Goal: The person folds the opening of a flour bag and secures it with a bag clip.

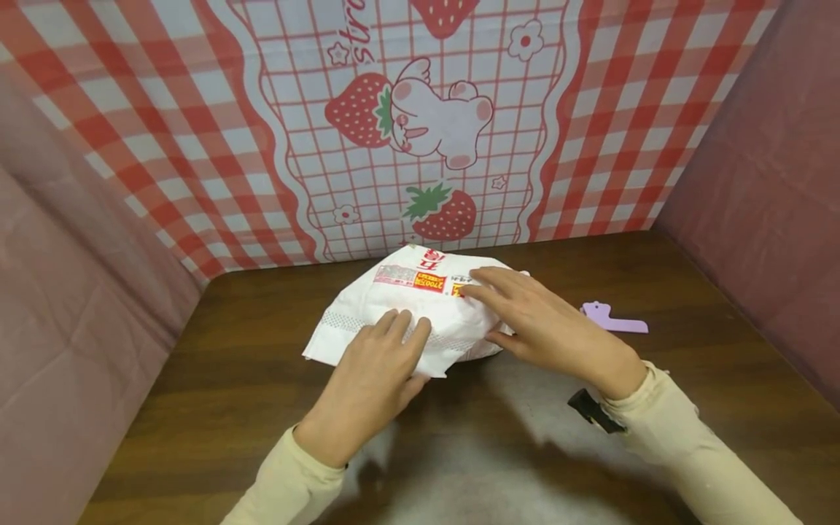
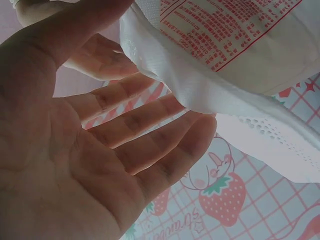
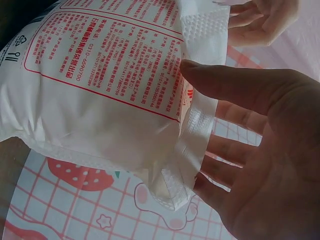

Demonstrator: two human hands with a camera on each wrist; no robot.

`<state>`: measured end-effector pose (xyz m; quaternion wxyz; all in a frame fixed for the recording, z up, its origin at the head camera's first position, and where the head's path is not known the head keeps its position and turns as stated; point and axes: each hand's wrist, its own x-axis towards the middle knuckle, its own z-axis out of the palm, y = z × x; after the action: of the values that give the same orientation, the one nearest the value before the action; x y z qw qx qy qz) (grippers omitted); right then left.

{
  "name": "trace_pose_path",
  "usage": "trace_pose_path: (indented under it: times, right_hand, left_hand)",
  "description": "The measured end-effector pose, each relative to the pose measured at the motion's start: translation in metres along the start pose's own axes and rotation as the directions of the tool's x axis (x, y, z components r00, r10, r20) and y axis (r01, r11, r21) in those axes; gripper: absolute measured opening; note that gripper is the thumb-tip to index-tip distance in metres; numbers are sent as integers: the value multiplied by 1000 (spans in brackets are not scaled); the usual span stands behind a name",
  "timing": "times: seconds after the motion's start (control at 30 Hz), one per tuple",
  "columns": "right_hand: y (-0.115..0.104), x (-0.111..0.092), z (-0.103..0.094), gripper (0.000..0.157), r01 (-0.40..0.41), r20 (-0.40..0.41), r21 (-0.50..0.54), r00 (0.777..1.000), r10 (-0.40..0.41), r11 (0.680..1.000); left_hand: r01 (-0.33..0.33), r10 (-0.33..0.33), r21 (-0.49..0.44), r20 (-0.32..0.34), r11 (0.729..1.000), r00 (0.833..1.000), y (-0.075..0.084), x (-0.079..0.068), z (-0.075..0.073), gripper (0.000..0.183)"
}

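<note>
A soft white flour bag point(image 1: 394, 299) with red and yellow print stands on the wooden table, its top edge folded toward me. My left hand point(image 1: 377, 364) rests its fairly straight fingers on the bag's upper side, with the thumb below the edge. In the left wrist view the fingertips point(image 2: 202, 127) meet the white edge strip point(image 2: 200, 90). My right hand point(image 1: 525, 313) holds the bag's right end, fingers over the top and thumb underneath. The right wrist view shows that thumb point(image 3: 225, 82) by the red-printed panel point(image 3: 115, 65), the other fingers behind the edge strip.
A lilac bag clip point(image 1: 613, 319) lies on the table point(image 1: 243, 364) right of the bag, close to my right forearm. Behind the bag hangs a red-and-white checked strawberry cloth point(image 1: 420, 117). Pink curtains point(image 1: 79, 292) border both sides. My right wrist wears a dark device point(image 1: 593, 410).
</note>
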<state>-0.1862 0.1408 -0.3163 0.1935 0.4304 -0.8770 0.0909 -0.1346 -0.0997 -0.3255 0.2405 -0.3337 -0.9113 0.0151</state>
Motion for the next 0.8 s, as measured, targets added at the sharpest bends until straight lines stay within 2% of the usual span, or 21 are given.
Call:
trace_pose_path:
  times: [0.3, 0.5, 0.8]
  right_hand:
    - [-1, 0, 0, 69, -7, 5, -2, 1000, 7, 1000]
    - [-3, 0, -1, 68, -40, 27, -27, 999, 41, 999]
    - [-3, 0, -1, 67, -49, 39, -34, 998, 51, 998]
  left_hand:
    - [7, -6, -56, 10, 998, 1000, -4, -2, -4, 62]
    - [-13, 12, -106, -10, 994, 1000, -9, -1, -9, 46]
    - [-19, 17, -139, -15, 990, 1000, -11, -2, -15, 40]
